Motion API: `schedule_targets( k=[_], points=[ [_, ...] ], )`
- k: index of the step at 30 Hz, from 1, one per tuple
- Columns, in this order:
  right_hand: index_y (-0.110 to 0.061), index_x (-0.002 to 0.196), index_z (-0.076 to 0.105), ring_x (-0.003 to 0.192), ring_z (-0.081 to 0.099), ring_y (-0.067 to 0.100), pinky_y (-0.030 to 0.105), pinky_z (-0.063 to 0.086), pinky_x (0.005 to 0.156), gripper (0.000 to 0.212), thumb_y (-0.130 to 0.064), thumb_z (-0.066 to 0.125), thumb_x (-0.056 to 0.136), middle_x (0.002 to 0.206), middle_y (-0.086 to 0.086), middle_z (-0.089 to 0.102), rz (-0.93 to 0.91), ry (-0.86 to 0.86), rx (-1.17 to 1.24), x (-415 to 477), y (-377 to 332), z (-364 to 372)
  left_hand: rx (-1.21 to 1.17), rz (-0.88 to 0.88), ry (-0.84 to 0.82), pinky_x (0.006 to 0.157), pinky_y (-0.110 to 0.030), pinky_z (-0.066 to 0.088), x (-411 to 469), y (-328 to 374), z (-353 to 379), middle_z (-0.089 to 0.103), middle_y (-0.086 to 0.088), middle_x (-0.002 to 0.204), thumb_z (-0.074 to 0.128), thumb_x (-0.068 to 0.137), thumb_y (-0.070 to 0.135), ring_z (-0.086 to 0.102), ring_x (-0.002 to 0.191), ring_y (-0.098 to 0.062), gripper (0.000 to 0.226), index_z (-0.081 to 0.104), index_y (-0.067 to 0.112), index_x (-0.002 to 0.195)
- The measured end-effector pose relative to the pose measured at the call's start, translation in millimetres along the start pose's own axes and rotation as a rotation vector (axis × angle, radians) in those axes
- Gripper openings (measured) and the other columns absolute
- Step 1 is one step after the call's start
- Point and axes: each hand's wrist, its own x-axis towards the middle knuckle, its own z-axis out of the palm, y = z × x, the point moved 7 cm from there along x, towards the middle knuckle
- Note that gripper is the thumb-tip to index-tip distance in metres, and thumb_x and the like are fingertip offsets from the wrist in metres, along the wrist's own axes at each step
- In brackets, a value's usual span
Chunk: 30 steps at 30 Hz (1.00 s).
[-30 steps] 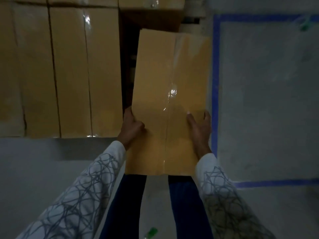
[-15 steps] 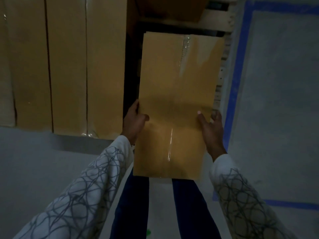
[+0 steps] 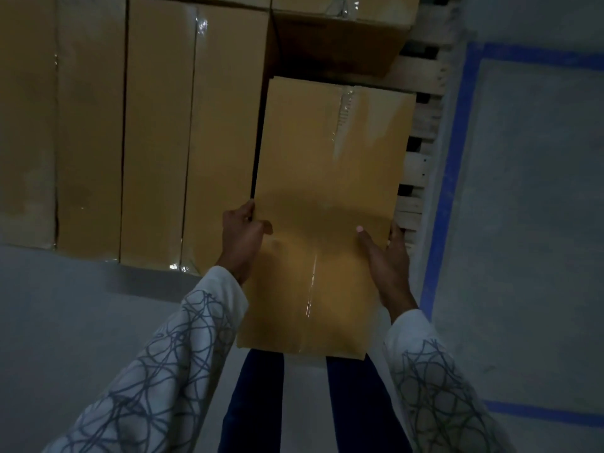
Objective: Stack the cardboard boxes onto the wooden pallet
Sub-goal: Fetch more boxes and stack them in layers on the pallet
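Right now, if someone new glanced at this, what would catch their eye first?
The taped cardboard box in the middle, gripped on its two sides by the left hand and the right hand. It is held over the bare slats at the right edge of the wooden pallet, beside the stacked boxes filling the left. Blue floor tape runs down the right side.

— How are the hands placed?
— The left hand (image 3: 243,238) is curled round the left edge of the tan taped cardboard box (image 3: 327,197), with the thumb laid on top. The right hand (image 3: 387,256) is set likewise on the right edge.
— And the arms?
— Both are stretched forward and clad in white scribble-patterned sleeves (image 3: 183,348).
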Motion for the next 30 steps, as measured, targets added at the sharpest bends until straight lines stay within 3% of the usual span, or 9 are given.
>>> schedule_targets(
  k=[5, 8, 11, 15, 18, 21, 23, 27, 30],
  points=[
    [-0.041, 0.157, 0.034, 0.129, 0.057, 0.013, 0.043, 0.045, 0.115, 0.078, -0.052, 0.075, 0.091, 0.148, -0.011, 0.055, 0.005, -0.084, 0.017, 3, 11, 17, 0.162, -0.017, 0.021, 0.104, -0.055, 0.047, 19, -37, -3, 0.06, 0.001, 0.131, 0.063, 0.054, 0.052, 0.056, 0.123, -0.025, 0.066, 0.073, 0.025, 0.113],
    [-0.037, 0.163, 0.02, 0.137, 0.049, 0.013, 0.044, 0.039, 0.12, 0.085, -0.043, 0.072, 0.096, 0.156, -0.01, 0.045, 0.013, -0.124, -0.053, 2, 21, 18, 0.181, -0.033, 0.081, 0.097, -0.041, 0.052, -25, -42, -9, 0.067, 0.002, 0.116, 0.066, 0.076, 0.034, 0.063, 0.109, -0.018, 0.047, 0.068, 0.03, 0.122],
    [-0.034, 0.165, 0.015, 0.144, 0.043, 0.016, 0.046, 0.036, 0.122, 0.086, -0.042, 0.068, 0.099, 0.163, -0.007, 0.038, 0.049, -0.113, -0.118, -6, 36, 14, 0.034, -0.16, 0.187, 0.066, -0.017, 0.049, -64, -82, -21, 0.067, 0.004, 0.092, 0.061, 0.092, 0.013, 0.062, 0.082, -0.012, 0.02, 0.067, 0.017, 0.111],
    [-0.024, 0.166, 0.01, 0.151, 0.034, 0.022, 0.047, 0.032, 0.124, 0.093, -0.04, 0.07, 0.097, 0.169, 0.002, 0.026, 0.199, -0.065, -0.16, -36, 65, 11, -0.072, -0.448, 0.325, 0.09, -0.039, 0.054, -95, -154, -40, 0.063, -0.005, 0.109, 0.066, 0.073, 0.02, 0.061, 0.106, -0.03, 0.037, 0.062, 0.019, 0.11],
    [-0.021, 0.164, 0.02, 0.143, 0.043, 0.026, 0.041, 0.037, 0.119, 0.084, -0.031, 0.07, 0.098, 0.162, 0.006, 0.038, 0.324, 0.015, -0.127, -64, 94, 12, -0.201, -0.616, 0.296, 0.09, -0.043, 0.056, -98, -195, -42, 0.058, -0.007, 0.128, 0.063, 0.064, 0.025, 0.06, 0.106, -0.028, 0.072, 0.056, 0.019, 0.135],
    [-0.039, 0.159, 0.03, 0.126, 0.055, 0.029, 0.05, 0.048, 0.11, 0.075, -0.021, 0.062, 0.094, 0.144, 0.001, 0.054, 0.466, 0.01, -0.076, -91, 116, 18, -0.354, -0.629, 0.241, 0.071, -0.035, 0.051, -97, -192, -37, 0.068, -0.015, 0.116, 0.054, 0.066, 0.018, 0.062, 0.088, -0.023, 0.04, 0.068, 0.006, 0.102],
    [-0.045, 0.154, 0.035, 0.121, 0.055, 0.028, 0.055, 0.047, 0.11, 0.069, -0.016, 0.055, 0.095, 0.136, -0.002, 0.055, 0.535, 0.016, -0.039, -101, 127, 20, -0.356, -0.626, 0.266, 0.077, -0.036, 0.049, -98, -192, -39, 0.068, -0.016, 0.111, 0.053, 0.063, 0.02, 0.063, 0.097, -0.027, 0.035, 0.066, 0.004, 0.091],
    [-0.045, 0.145, 0.045, 0.12, 0.05, 0.038, 0.069, 0.044, 0.102, 0.049, -0.031, 0.057, 0.1, 0.139, 0.002, 0.052, 0.787, -0.01, 0.077, -118, 142, 25, -0.35, -0.686, 0.204, 0.098, -0.048, 0.05, -96, -201, -34, 0.061, -0.009, 0.094, 0.053, 0.091, 0.004, 0.058, 0.122, -0.04, 0.016, 0.066, 0.003, 0.099],
    [-0.037, 0.142, 0.053, 0.108, 0.059, 0.033, 0.048, 0.057, 0.084, 0.05, -0.034, 0.059, 0.092, 0.134, 0.007, 0.061, 0.825, -0.019, 0.173, -116, 155, 27, -0.383, -0.776, 0.233, 0.08, -0.041, 0.053, -97, -204, -35, 0.065, -0.01, 0.107, 0.057, 0.078, 0.002, 0.057, 0.101, -0.032, 0.013, 0.066, 0.01, 0.076]
  ],
)
